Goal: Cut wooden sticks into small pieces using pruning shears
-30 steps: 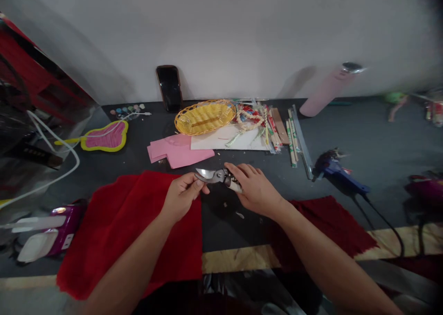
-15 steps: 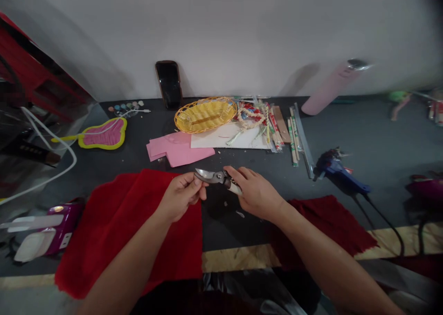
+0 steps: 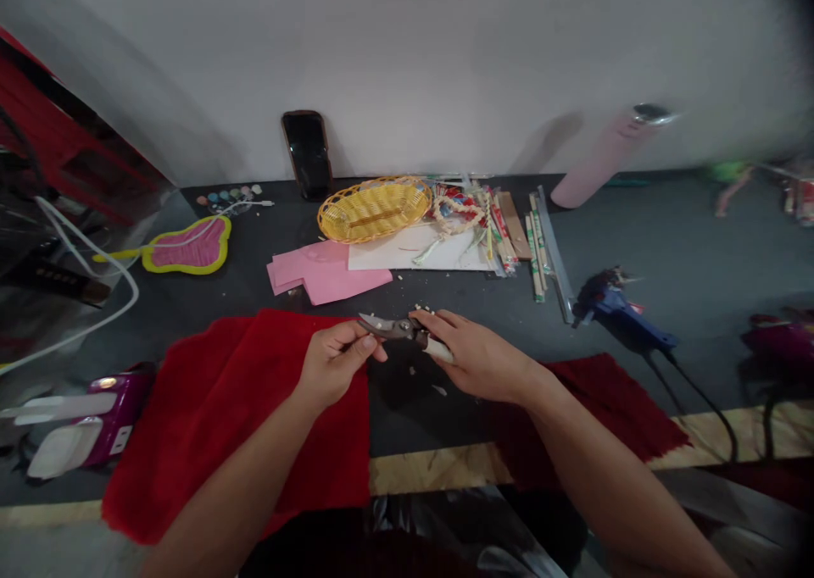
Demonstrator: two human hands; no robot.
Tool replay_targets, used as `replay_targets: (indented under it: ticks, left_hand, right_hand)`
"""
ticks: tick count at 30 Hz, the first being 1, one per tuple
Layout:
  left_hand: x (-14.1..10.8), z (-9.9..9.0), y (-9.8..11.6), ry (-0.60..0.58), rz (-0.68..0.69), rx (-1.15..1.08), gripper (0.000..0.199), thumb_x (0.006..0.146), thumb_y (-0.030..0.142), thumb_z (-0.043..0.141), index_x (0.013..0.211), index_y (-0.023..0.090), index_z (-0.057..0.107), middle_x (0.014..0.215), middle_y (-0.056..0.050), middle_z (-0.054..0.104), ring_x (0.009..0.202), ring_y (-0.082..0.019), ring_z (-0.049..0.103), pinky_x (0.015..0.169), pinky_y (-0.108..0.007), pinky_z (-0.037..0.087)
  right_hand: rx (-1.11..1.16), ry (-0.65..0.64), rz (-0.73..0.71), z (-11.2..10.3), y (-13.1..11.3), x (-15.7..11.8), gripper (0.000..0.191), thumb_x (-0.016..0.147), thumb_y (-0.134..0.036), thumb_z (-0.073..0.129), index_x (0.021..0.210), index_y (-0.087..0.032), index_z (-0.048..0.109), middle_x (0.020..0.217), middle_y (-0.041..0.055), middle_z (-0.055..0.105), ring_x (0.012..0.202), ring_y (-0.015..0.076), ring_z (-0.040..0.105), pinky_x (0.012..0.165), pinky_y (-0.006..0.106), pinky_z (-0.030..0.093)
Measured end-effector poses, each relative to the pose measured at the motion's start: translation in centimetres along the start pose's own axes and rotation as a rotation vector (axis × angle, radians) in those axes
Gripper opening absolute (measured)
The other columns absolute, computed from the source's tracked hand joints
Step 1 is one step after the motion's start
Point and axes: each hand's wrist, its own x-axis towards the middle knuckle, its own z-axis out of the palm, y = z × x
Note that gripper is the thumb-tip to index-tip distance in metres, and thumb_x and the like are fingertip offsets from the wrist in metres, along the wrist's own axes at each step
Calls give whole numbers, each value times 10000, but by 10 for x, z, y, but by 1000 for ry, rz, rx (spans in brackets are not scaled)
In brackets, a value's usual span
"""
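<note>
My right hand (image 3: 487, 353) is closed around the white handles of a pair of pruning shears (image 3: 400, 330), whose metal jaws point left. My left hand (image 3: 337, 362) is closed in a pinch right at the jaws. A tiny pale bit shows by the blade, but what the left fingers hold is too small to make out. Under the left hand and forearm lies a red cloth (image 3: 254, 408). Small pale scraps (image 3: 438, 390) are scattered on the dark table below the shears.
Pink paper (image 3: 324, 269), a yellow wicker basket (image 3: 375, 212) and wrapped chopsticks (image 3: 538, 247) lie beyond my hands. A phone (image 3: 307, 154) leans on the wall. A blue glue gun (image 3: 627, 315) and a pink bottle (image 3: 604, 158) are on the right, a purple power strip (image 3: 114, 417) on the left.
The white handle in my right hand has swung slightly and shows more. Small pale bits now show beyond the right fingertips. Both hands have stayed nearly in place.
</note>
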Motion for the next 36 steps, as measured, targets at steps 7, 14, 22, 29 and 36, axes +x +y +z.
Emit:
replay_targets:
  ticks: [7, 14, 22, 29, 36]
  left_hand:
    - [1, 0, -4, -7, -32, -70, 271, 816, 384, 618, 763, 134, 707, 700, -75, 692, 439, -61, 380, 451, -221, 298]
    - [3, -1, 6, -66, -104, -201, 285, 789, 398, 645, 785, 115, 683, 644, -75, 685, 400, -39, 328, 405, -203, 258]
    - [5, -1, 13, -57, -211, -312, 269, 729, 394, 695, 751, 126, 676, 577, -54, 674, 355, -17, 271, 374, -185, 193]
    - [3, -1, 11, -86, -188, -255, 320, 737, 442, 679, 745, 122, 672, 554, -46, 656, 362, -27, 295, 383, -188, 203]
    - [1, -8, 7, -109, -94, -183, 330, 759, 454, 666, 742, 125, 684, 560, -53, 652, 394, -59, 373, 413, -211, 251]
  right_hand:
    - [-90, 54, 96, 0, -5, 3, 608, 871, -245, 450, 1438, -171, 244, 1276, 157, 492, 1126, 272, 481, 908, 446, 434]
    - [-191, 72, 155, 3, -8, 9, 687, 774, -160, 467, 1430, -179, 265, 1211, 139, 514, 1070, 278, 484, 884, 429, 413]
    - [-187, 59, 179, 7, -8, 9, 668, 744, -130, 456, 1395, -173, 312, 1158, 137, 536, 1029, 261, 516, 883, 417, 428]
    - [-51, 33, 59, 3, -3, 5, 611, 821, -207, 459, 1406, -152, 291, 1254, 156, 512, 1108, 269, 509, 912, 427, 447]
    - [96, 11, -7, 1, -8, 3, 555, 855, -198, 444, 1396, -172, 324, 1318, 137, 511, 1176, 240, 507, 942, 408, 448]
